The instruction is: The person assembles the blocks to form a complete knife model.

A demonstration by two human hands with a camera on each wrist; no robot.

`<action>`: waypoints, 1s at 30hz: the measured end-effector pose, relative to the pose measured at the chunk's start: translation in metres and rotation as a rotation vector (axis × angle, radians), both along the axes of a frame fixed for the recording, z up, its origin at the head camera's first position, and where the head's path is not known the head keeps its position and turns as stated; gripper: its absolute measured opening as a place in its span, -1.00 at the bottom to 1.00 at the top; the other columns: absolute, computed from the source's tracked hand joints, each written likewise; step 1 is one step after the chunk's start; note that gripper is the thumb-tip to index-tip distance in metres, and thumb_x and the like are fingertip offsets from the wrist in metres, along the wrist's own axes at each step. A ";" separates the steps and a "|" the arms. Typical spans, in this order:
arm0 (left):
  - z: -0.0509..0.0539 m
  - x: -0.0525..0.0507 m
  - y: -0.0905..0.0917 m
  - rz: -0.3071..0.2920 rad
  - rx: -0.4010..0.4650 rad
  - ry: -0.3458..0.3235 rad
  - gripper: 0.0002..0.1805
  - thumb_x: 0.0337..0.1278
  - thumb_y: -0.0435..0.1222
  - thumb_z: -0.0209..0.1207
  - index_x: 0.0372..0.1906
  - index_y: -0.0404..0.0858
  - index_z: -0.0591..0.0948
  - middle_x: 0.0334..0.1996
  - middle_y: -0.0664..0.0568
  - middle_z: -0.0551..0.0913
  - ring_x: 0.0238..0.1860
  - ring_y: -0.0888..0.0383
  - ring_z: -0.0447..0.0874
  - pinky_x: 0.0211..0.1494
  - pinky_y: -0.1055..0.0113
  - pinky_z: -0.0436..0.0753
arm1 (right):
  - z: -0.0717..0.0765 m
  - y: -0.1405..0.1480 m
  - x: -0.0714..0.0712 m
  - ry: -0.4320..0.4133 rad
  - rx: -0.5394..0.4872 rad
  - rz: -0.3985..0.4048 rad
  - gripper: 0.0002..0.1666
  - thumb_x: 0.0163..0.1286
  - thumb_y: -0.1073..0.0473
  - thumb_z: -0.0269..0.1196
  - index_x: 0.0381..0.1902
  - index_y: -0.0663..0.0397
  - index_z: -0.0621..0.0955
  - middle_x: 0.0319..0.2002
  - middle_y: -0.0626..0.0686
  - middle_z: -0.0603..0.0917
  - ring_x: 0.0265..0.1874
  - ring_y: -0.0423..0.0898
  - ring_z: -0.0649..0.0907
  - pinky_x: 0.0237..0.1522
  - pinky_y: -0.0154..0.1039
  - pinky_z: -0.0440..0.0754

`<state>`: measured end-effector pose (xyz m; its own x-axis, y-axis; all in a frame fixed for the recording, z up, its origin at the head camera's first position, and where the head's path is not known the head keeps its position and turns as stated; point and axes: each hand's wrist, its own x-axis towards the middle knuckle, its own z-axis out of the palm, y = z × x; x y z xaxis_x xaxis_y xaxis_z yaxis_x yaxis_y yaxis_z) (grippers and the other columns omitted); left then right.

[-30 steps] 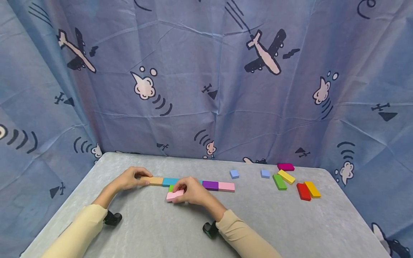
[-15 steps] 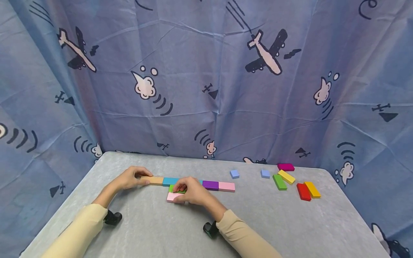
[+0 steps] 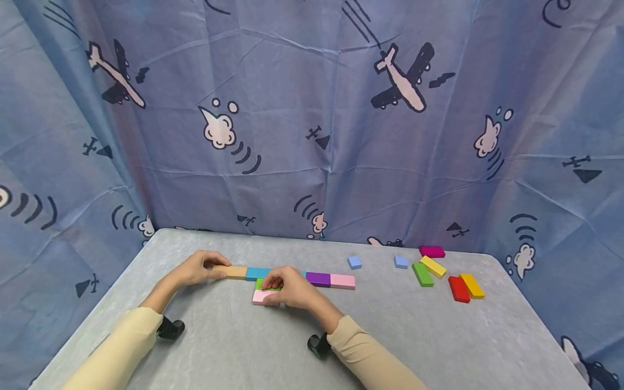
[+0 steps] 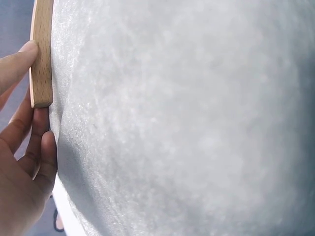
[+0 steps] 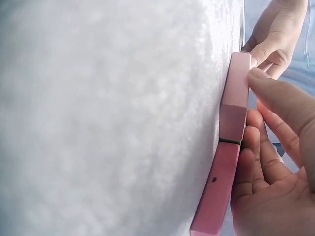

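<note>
A row of flat blocks runs across the table: light orange, blue, purple and pink. My left hand grips the light orange block's left end, its thumb on the near side in the left wrist view. In front of the blue part lies a green block, with a second pink block along its near side. My right hand holds this nearer pink block, the thumb on its near edge in the right wrist view. The hand covers its right end and part of the row.
Two small light blue blocks lie behind the row to the right. Farther right are magenta, yellow, green, red and orange-yellow blocks. A patterned blue curtain hangs behind the table.
The nearer pink block, earlier raised over part of the green one, has come down slightly, so more green shows. My left hand has stayed in place.
</note>
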<state>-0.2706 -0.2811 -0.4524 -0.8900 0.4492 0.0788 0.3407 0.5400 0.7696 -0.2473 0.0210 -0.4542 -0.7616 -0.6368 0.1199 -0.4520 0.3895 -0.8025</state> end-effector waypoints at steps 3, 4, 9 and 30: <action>-0.002 -0.002 -0.001 0.005 -0.005 0.007 -0.78 0.16 -0.44 0.41 -0.09 -0.38 0.75 -0.17 -0.08 0.74 -0.18 0.06 0.62 -0.10 0.25 0.56 | 0.001 0.001 0.000 0.004 -0.006 0.009 -0.76 0.08 0.39 0.57 -0.29 0.21 0.75 -0.40 -0.02 0.67 -0.36 -0.12 0.59 -0.25 -0.33 0.52; -0.002 -0.002 -0.001 0.004 -0.006 0.008 -0.78 0.16 -0.44 0.41 -0.09 -0.38 0.75 -0.17 -0.08 0.74 -0.19 0.06 0.63 -0.10 0.25 0.56 | 0.001 0.001 -0.001 0.006 -0.005 0.013 -0.77 0.09 0.40 0.57 -0.29 0.22 0.75 -0.40 -0.03 0.67 -0.36 -0.14 0.58 -0.25 -0.33 0.52; -0.001 -0.002 -0.001 0.003 -0.007 0.003 -0.78 0.17 -0.42 0.41 -0.08 -0.36 0.75 -0.15 -0.07 0.74 -0.17 0.05 0.62 -0.09 0.26 0.56 | 0.008 0.004 -0.001 -0.007 0.039 0.043 -0.78 0.16 0.37 0.53 -0.23 0.18 0.75 -0.35 -0.05 0.68 -0.33 -0.21 0.59 -0.20 -0.34 0.54; 0.001 0.003 0.003 0.023 -0.012 -0.005 -0.79 0.17 -0.44 0.41 -0.09 -0.37 0.75 -0.15 -0.10 0.73 -0.16 0.03 0.62 -0.09 0.24 0.57 | 0.018 0.124 0.004 0.034 -0.005 0.059 -0.79 0.28 0.35 0.45 -0.13 0.28 0.71 -0.19 0.17 0.71 -0.23 -0.08 0.64 -0.10 -0.06 0.63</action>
